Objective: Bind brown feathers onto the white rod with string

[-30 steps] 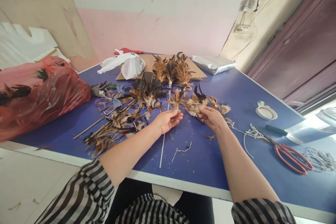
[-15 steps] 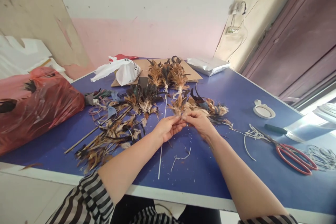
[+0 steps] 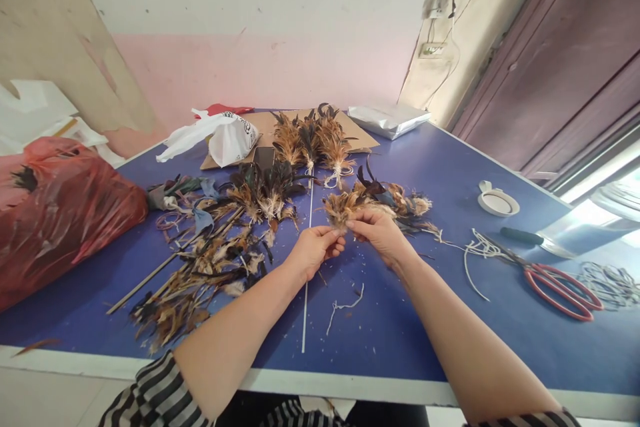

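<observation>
My left hand and my right hand meet above the middle of the blue table. Both pinch the base of a small bunch of brown feathers. A thin white stick lies under my left hand and runs toward the front edge. Just right of the bunch lies a loose pile of brown and black feathers. More tied feather bunches rest on a sheet of cardboard farther back.
A red plastic bag of feathers sits at the left. Scattered feathers and sticks cover the left middle. Red-handled scissors, white string, a tape roll and a knife lie at the right. A white bag stands behind.
My right hand left the loose feather pile and came over to my left hand. Both now pinch the small bunch together. The view has shifted slightly to the right.
</observation>
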Action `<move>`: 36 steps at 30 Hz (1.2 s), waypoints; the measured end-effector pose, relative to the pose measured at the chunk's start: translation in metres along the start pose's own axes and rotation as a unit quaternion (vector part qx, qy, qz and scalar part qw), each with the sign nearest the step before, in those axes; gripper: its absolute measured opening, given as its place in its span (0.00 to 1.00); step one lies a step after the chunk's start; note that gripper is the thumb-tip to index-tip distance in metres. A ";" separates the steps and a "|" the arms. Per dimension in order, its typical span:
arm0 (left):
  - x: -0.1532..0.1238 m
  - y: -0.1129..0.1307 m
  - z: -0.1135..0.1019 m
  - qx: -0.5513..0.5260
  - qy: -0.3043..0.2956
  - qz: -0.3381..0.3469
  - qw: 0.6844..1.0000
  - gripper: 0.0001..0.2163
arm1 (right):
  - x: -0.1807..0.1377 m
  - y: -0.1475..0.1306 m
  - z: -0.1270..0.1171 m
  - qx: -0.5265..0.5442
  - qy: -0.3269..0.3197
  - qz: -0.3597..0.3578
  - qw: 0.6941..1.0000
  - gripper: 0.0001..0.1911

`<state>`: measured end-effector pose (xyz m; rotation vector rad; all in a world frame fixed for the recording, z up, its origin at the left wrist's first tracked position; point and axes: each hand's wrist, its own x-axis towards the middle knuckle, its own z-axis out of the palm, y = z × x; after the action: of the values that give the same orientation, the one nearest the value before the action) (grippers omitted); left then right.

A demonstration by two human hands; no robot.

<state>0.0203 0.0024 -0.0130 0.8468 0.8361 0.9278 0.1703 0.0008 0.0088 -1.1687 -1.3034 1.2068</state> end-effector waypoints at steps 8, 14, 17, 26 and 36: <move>-0.002 -0.002 0.001 -0.014 -0.019 -0.006 1.000 0.10 | 0.001 0.002 0.006 0.010 0.013 -0.004 1.000 0.09; -0.001 0.000 0.001 -0.042 -0.015 -0.006 0.999 0.06 | 0.002 0.006 0.008 -0.020 0.042 -0.042 0.998 0.08; -0.001 0.001 0.001 -0.058 -0.021 -0.022 0.998 0.06 | 0.003 0.011 0.007 -0.059 0.050 -0.070 0.995 0.07; -0.001 0.000 -0.001 0.018 -0.021 0.030 0.999 0.11 | -0.001 0.004 0.012 -0.018 0.033 -0.030 0.999 0.11; 0.000 -0.001 -0.001 0.193 -0.014 0.175 0.965 0.14 | 0.002 0.008 0.007 -0.074 0.027 -0.105 0.991 0.11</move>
<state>0.0196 0.0023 -0.0141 1.3755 0.8718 1.0723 0.1631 0.0024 0.0003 -1.1289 -1.4551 0.9321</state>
